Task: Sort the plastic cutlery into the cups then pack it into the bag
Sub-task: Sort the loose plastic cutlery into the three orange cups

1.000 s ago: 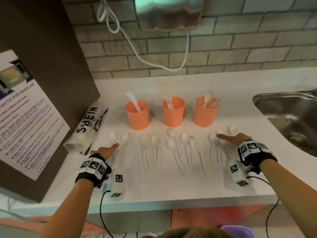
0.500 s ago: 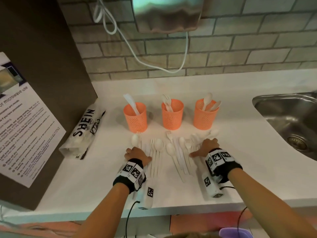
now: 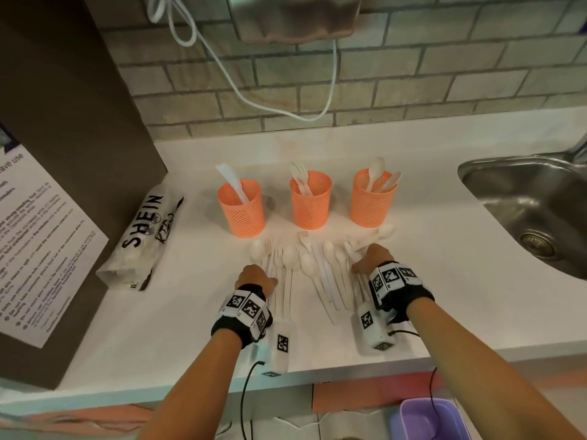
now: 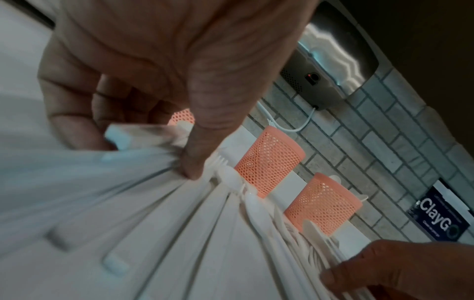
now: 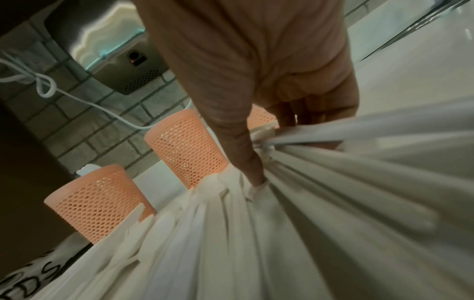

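**Both hands bracket the loose cutlery in front of three orange cups**

The loose white plastic cutlery [image 3: 305, 274], spoons and forks mixed, lies bunched on the white worktop [image 3: 444, 281], heads toward the wall and handles toward the person. It sits just in front of three orange mesh cups standing in a row. The left cup [image 3: 242, 208] holds a knife, the middle cup [image 3: 310, 200] holds forks, and the right cup [image 3: 372, 198] holds spoons.

The left hand [image 3: 254, 277] rests at the left edge of the pile; in the left wrist view its fingers [image 4: 77, 113] curl down against the outermost handles while the thumb presses onto the pieces from above. The right hand [image 3: 370, 258] rests at the right edge; in the right wrist view its thumb pushes into the handles and the other fingers [image 5: 295, 115] curl over pieces on the far side. Whether either hand has lifted any piece off the worktop cannot be told.

To the left of the cups a white printed bag [image 3: 143, 242] lies on its side against a dark cabinet [image 3: 63, 154] bearing a printed notice. A steel sink [image 3: 533, 211] is set into the worktop at the right. On the brick wall above hangs a metal unit [image 3: 295, 17] with a white cable [image 3: 254, 100] looping below it. A purple tub [image 3: 425, 417] shows beneath the worktop edge.
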`<state>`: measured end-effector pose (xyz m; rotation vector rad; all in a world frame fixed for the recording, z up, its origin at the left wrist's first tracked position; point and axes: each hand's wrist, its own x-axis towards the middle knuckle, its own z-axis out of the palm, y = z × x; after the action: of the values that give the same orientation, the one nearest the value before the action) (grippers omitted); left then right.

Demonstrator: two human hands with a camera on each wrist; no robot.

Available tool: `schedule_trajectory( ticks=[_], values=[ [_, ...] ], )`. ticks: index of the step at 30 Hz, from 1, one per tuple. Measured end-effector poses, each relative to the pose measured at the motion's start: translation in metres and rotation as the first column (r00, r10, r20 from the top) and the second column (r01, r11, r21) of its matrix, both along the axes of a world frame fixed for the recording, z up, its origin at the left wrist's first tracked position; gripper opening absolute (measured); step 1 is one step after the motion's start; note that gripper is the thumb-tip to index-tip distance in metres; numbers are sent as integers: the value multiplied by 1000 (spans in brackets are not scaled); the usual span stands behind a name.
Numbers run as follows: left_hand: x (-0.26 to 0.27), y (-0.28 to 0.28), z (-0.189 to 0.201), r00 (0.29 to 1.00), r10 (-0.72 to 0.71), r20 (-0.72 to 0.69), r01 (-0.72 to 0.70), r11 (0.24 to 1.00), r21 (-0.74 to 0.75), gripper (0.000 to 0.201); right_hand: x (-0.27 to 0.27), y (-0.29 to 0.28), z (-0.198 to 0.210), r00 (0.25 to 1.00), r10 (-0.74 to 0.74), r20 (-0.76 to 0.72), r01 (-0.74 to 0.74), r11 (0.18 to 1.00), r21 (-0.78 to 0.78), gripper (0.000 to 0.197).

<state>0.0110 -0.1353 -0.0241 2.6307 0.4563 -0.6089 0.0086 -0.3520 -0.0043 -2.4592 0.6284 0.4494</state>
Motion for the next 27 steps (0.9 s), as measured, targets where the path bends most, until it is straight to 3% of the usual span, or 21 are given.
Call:
schedule_trajectory(
  ticks=[4,11,17,19,24,27],
  values=[
    [-1,0,-1,999,32,-6,-32,999,-23,46,-5,-3,1,999,-4,52,3,1000,7,36],
    [-4,-3,1,989,142,35,-143,989,27,45,-1,-16,2,998,53,-20,-52,998,40,39],
    [-4,3,-2,978,204,36,-204,979,-7,46,-2,-31,4,998,-25,-64,41,962,270,27],
    [-5,7,-4,977,208,54,-208,978,-19,45,-2,-34,2,994,-85,-71,104,933,344,32],
    [-10,23,-7,968,230,100,-226,973,-50,47,-8,-34,-10,980,-189,-59,198,932,303,38],
    [-14,32,-7,968,226,109,-224,974,-32,46,-13,-35,-16,966,-252,-66,258,887,382,35]
  ],
)
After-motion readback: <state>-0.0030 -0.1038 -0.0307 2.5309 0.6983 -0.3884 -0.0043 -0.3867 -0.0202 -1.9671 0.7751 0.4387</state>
